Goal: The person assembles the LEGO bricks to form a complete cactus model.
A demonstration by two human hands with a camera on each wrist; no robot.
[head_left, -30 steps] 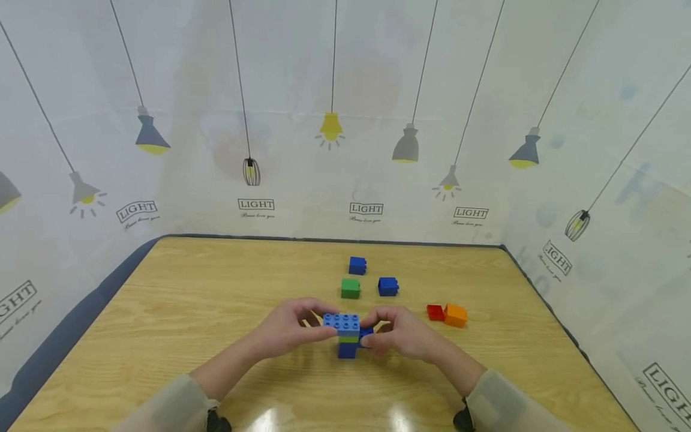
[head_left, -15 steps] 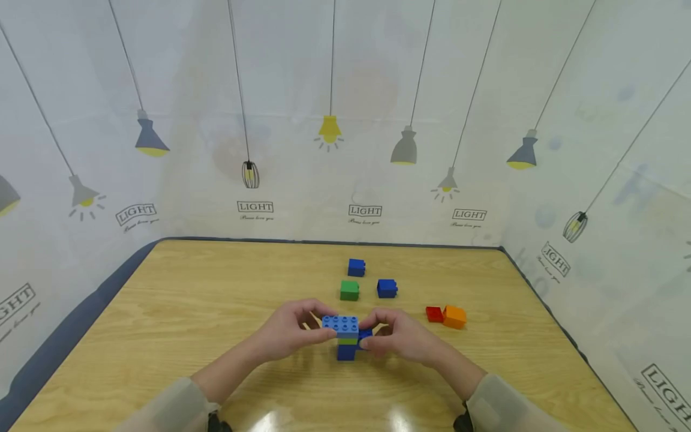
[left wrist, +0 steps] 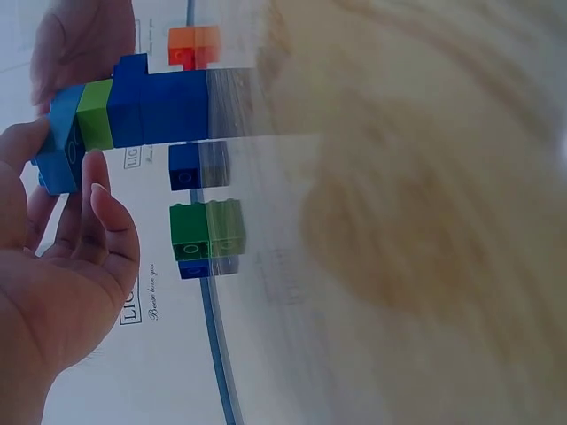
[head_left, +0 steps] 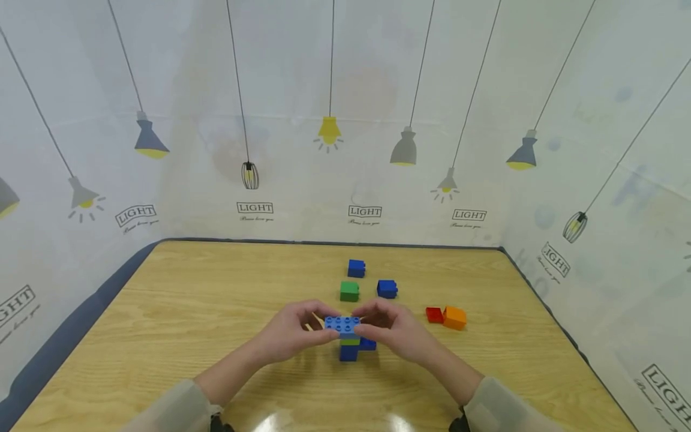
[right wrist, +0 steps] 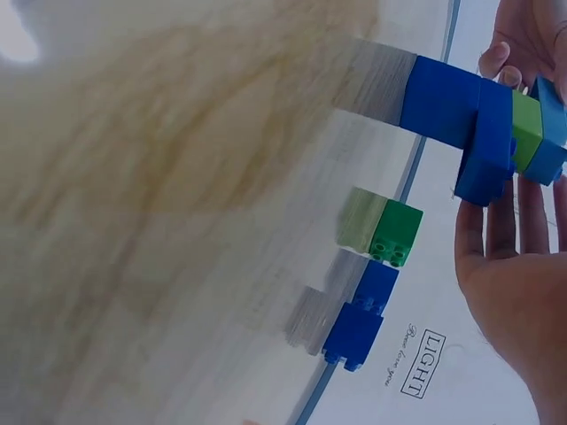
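A stack of toy bricks stands upright on the table in front of me. Its top is a light blue eight-stud brick (head_left: 342, 326). Under that lies a lime green brick (left wrist: 96, 115), and lower down a dark blue brick (head_left: 348, 353) forms the base. Another dark blue brick (right wrist: 485, 158) juts out to the right, below the lime one. My left hand (head_left: 294, 330) pinches the light blue brick's left end between thumb and fingers. At its right end my right hand (head_left: 398, 332) pinches the same brick, thumb in front and index finger behind.
Behind the stack lie a green brick (head_left: 349, 291) and two dark blue bricks, one (head_left: 386, 288) to the right and one (head_left: 356, 268) farther back. A red brick (head_left: 434, 315) and an orange brick (head_left: 454, 318) sit to the right on the wooden table (head_left: 216, 288).
My right hand has let go of the jutting dark blue brick and shifted up and left onto the light blue brick's right end. The left hand keeps its grip.
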